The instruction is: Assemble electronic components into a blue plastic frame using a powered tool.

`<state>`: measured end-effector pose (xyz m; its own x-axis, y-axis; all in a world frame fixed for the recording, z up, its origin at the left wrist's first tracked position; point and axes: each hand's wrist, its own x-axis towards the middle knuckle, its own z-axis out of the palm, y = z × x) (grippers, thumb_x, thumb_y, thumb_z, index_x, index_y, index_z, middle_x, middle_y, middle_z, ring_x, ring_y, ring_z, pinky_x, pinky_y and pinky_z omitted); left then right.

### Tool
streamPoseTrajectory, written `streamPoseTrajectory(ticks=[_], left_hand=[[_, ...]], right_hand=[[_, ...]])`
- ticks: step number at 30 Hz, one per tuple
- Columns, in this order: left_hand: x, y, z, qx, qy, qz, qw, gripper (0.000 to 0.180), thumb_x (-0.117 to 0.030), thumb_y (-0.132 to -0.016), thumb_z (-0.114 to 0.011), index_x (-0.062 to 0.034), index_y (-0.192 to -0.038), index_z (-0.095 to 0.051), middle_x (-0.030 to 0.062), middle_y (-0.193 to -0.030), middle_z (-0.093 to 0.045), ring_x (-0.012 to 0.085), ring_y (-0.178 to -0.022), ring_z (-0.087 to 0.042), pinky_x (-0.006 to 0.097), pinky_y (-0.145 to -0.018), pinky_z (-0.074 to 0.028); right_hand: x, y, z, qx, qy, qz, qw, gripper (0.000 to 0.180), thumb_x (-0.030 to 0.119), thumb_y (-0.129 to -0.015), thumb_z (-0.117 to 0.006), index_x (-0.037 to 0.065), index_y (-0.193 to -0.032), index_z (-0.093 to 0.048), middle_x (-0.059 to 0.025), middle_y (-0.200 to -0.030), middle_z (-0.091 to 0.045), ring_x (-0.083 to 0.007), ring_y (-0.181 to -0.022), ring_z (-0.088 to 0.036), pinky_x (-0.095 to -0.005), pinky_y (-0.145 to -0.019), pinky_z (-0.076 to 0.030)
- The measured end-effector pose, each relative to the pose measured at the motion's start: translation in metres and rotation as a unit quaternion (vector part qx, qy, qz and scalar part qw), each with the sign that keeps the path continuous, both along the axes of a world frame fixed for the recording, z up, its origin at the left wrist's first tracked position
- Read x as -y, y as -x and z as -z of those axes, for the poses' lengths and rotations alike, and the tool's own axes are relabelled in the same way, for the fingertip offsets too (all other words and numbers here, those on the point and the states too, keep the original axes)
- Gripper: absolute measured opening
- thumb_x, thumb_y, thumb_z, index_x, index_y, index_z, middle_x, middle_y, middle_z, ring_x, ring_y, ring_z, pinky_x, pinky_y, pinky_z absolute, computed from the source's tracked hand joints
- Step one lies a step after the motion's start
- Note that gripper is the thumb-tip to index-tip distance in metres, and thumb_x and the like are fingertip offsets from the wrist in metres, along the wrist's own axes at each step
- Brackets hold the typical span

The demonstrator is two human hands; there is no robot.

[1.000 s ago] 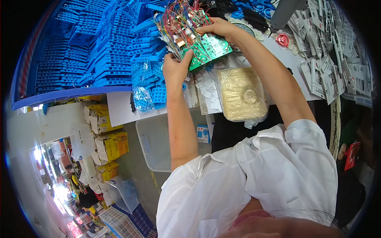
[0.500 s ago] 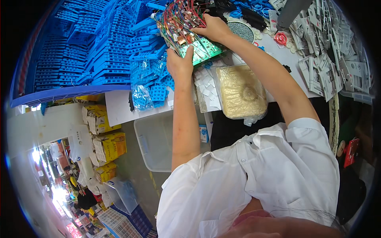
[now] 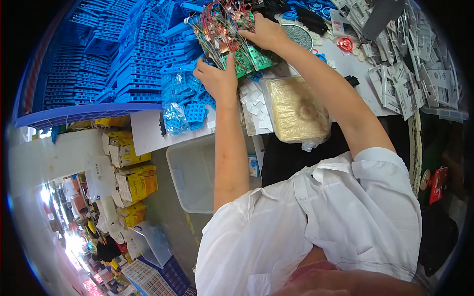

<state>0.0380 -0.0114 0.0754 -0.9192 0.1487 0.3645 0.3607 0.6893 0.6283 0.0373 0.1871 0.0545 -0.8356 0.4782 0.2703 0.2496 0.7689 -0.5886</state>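
A bundle of green circuit boards (image 3: 260, 58) with many thin coloured wires (image 3: 224, 30) is held up at the far side of the table. My left hand (image 3: 218, 81) grips its near left edge, thumb over the boards and a bent finger showing to the left. On the other side, my right hand (image 3: 269, 35) is closed on the upper right edge, thumb pointing left across the wires. Undersides of the boards and some fingertips are hidden.
Left is a blue crate (image 3: 89, 111) of stacked blue plastic casings (image 3: 140, 74). A yellowish plastic-wrapped block (image 3: 296, 113) lies at the table edge beside white pieces (image 3: 256, 106). A round dish of grey grains (image 3: 297, 37) and piled white-grey plates (image 3: 395, 81) are right; a clear bin (image 3: 190, 172) is below.
My left hand has slid slightly left, its finger coming into sight. The boards have tilted and shifted a little, showing more green between the wires. My right hand stays on the upper right edge.
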Motion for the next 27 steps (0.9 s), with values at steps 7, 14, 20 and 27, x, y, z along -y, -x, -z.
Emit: streamPoseTrajectory(ticks=[7, 14, 20, 27], left_hand=[[0.003, -0.007, 0.024, -0.145, 0.126, 0.134, 0.972, 0.077, -0.03, -0.088, -0.069, 0.0046, -0.148, -0.034, 0.0362, -0.151, -0.023, 0.0513, -0.135, -0.031, 0.055, -0.114, -0.027], [0.021, 0.006, 0.031, -0.151, 0.096, 0.158, 0.971, 0.071, -0.023, -0.087, -0.069, 0.0017, -0.147, -0.038, 0.0357, -0.151, -0.023, 0.0519, -0.136, -0.032, 0.056, -0.112, -0.029], [0.018, -0.003, 0.029, -0.156, 0.106, 0.174, 0.967, 0.068, -0.024, -0.087, -0.071, 0.0001, -0.145, -0.043, 0.0354, -0.151, -0.023, 0.051, -0.138, -0.028, 0.056, -0.112, -0.028], [0.015, -0.039, 0.027, -0.151, 0.074, 0.141, 0.976, 0.068, -0.032, -0.091, -0.066, -0.0003, -0.146, -0.043, 0.035, -0.152, -0.02, 0.0492, -0.139, -0.025, 0.055, -0.114, -0.023]], right_hand=[[0.04, -0.017, 0.025, -0.152, -0.004, -0.02, 0.988, 0.072, 0.043, -0.087, -0.067, 0.0, -0.141, -0.045, -0.0231, -0.139, -0.049, -0.044, -0.12, -0.048, -0.0486, -0.104, -0.04], [0.079, -0.001, 0.026, -0.181, -0.082, 0.049, 0.979, 0.064, 0.04, -0.087, -0.064, 0.008, -0.14, -0.049, -0.0179, -0.145, -0.044, -0.0394, -0.13, -0.038, -0.0534, -0.107, -0.033], [0.05, -0.01, 0.036, -0.26, 0.013, -0.008, 0.966, 0.061, 0.04, -0.091, -0.062, 0.007, -0.141, -0.05, -0.0202, -0.142, -0.047, -0.0405, -0.129, -0.041, -0.0502, -0.11, -0.03], [-0.002, -0.063, 0.014, -0.224, 0.212, -0.089, 0.947, 0.045, 0.032, -0.095, -0.063, 0.006, -0.132, -0.058, -0.0138, -0.125, -0.062, -0.0221, -0.11, -0.061, -0.0342, -0.096, -0.046]])
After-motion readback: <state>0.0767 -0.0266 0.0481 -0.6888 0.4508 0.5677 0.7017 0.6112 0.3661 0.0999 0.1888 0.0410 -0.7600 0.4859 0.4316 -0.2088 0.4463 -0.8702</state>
